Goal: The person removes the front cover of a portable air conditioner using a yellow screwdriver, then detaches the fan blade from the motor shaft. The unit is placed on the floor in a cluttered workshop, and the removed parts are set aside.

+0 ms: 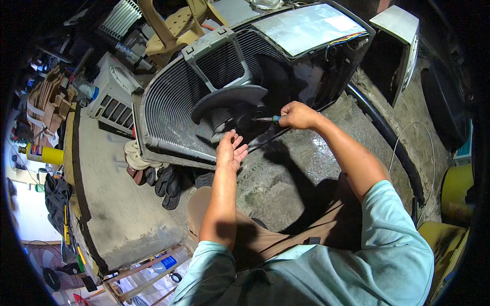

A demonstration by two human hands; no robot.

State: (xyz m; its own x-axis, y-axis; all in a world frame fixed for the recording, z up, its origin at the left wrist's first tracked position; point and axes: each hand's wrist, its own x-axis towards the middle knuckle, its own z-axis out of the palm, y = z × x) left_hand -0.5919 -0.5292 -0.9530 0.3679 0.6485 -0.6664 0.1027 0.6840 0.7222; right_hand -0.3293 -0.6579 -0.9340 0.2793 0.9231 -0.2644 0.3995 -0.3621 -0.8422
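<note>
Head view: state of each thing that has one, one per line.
Fan: uncovered, blades exposed
Tool: gripped, tip toward fan
Right hand: closed around tool's handle
Left hand: part-open, fingers loosely curled, at fan; contact unclear
Finned coil: exposed
Colored wires: bunched, uncovered
Black gloves: unworn, set down
Floor: shiny patch, possibly wet
Black hose: curved, lying on floor
</note>
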